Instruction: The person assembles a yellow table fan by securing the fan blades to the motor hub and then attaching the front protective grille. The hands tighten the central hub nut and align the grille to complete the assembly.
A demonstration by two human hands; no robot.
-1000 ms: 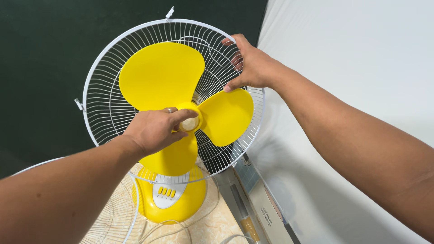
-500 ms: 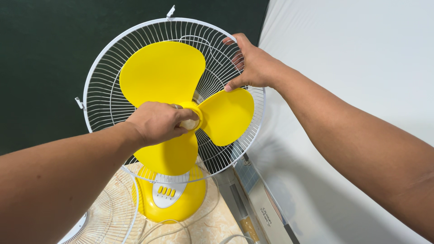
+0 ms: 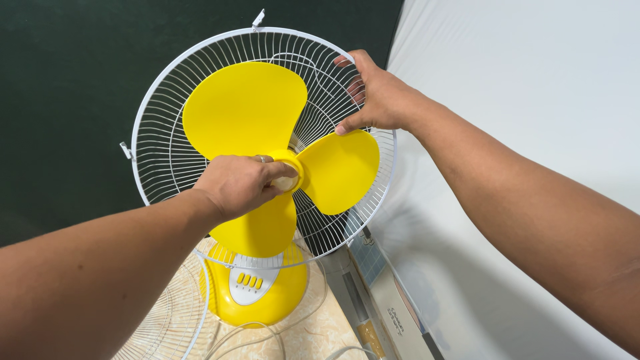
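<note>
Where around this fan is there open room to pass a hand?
Gaps open between the yellow blades, upper right of the hub and at its left. The white guard backs them. The middle is crowded: the left hand grips the hub cap. The right hand holds the guard's rim.

Setting: home-like room, likely a living space. Evidence: tan marbled floor tile [image 3: 313, 333] below the hands; dark green wall [image 3: 67, 100] behind them; white wall [image 3: 520, 80] beside the right arm.
</note>
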